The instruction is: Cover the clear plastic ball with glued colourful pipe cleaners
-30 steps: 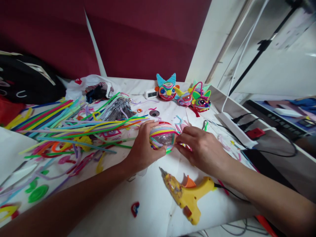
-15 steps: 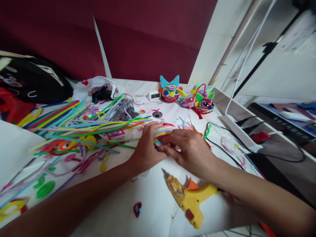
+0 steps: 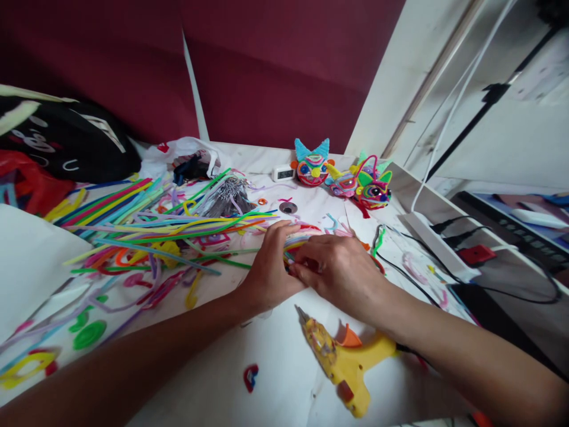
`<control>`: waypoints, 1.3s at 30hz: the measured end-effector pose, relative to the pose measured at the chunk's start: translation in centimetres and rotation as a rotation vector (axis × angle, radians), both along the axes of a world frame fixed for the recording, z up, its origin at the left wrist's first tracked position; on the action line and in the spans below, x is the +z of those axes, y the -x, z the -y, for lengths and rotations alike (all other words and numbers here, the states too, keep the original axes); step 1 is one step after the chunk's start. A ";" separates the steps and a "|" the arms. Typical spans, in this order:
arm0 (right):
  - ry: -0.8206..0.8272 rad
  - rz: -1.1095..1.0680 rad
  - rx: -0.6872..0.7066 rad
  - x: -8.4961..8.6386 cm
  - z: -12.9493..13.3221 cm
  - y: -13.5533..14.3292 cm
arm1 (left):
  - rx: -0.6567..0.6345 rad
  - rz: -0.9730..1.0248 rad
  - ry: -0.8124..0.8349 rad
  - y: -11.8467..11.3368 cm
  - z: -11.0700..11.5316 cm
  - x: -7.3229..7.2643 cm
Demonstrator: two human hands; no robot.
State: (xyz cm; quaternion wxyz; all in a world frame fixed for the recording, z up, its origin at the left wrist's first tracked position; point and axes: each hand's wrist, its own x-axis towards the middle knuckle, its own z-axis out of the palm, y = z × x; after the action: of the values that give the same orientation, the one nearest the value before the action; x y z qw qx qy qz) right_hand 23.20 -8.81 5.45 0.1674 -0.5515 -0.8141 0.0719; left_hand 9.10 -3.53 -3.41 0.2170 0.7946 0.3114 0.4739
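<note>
Between my two hands is a rounded piece with rainbow stripes (image 3: 296, 240), mostly hidden by the fingers. My left hand (image 3: 271, 270) wraps round its left side, thumb toward the front. My right hand (image 3: 335, 267) covers its right side, with thumb and fingers pinched together against it. A yellow glue gun (image 3: 340, 359) lies on the table just below my right hand, its nozzle pointing up and left. A small red and blue piece (image 3: 250, 377) lies left of the glue gun.
Many coloured pipe cleaners (image 3: 133, 231) spread over the left side. Finished animal-like heads (image 3: 311, 166) stand at the back beside a small white clock (image 3: 283, 173). At the right are a power strip (image 3: 440, 246) and black cables. A black bag (image 3: 66, 142) sits at the back left.
The view has shifted slightly, so most things appear a little further right. The fingers of my right hand have curled over more of the striped piece, which shows less now.
</note>
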 end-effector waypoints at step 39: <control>0.188 -0.058 -0.201 1.0 -3.9 -1.3 | -0.052 -0.014 0.126 0.6 -0.7 0.7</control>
State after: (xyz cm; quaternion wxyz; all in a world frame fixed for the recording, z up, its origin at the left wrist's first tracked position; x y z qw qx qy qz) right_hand 24.47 -4.90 6.50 0.1447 -0.6412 -0.7393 0.1464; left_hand 8.53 -2.84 -2.67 0.2767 0.7903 0.3215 0.4422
